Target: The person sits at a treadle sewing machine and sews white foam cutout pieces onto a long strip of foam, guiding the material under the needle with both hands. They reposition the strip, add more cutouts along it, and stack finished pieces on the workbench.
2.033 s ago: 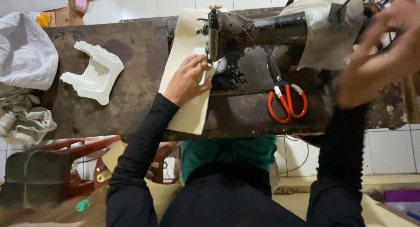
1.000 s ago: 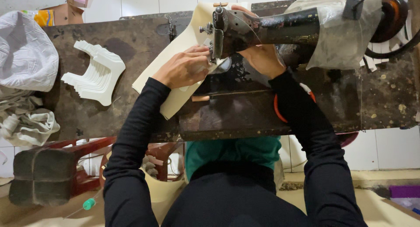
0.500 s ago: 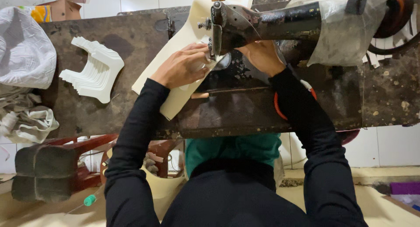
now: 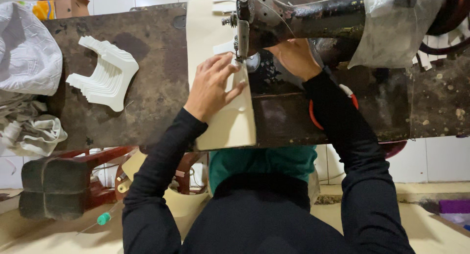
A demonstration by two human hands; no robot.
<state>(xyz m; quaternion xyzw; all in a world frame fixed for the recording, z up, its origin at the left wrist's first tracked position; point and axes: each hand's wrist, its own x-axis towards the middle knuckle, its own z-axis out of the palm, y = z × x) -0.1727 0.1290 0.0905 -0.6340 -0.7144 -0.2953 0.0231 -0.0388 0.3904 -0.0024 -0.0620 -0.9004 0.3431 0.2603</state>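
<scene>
Two hands guide a cream panel at the sewing machine, frame centre.
Left hand presses spread-flat on the thin, flexible cream panel; right hand steadies beneath the arm, grip unclear; best held by flat pressure near the needle.

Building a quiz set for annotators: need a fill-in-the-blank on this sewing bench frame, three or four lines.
1. The left hand presses flat on a ____-coloured sheet.
2. The right hand reaches under the arm of the ____ machine.
3. The stack of white cut pieces lies to the person's ____.

Missing: cream; sewing; left
</scene>
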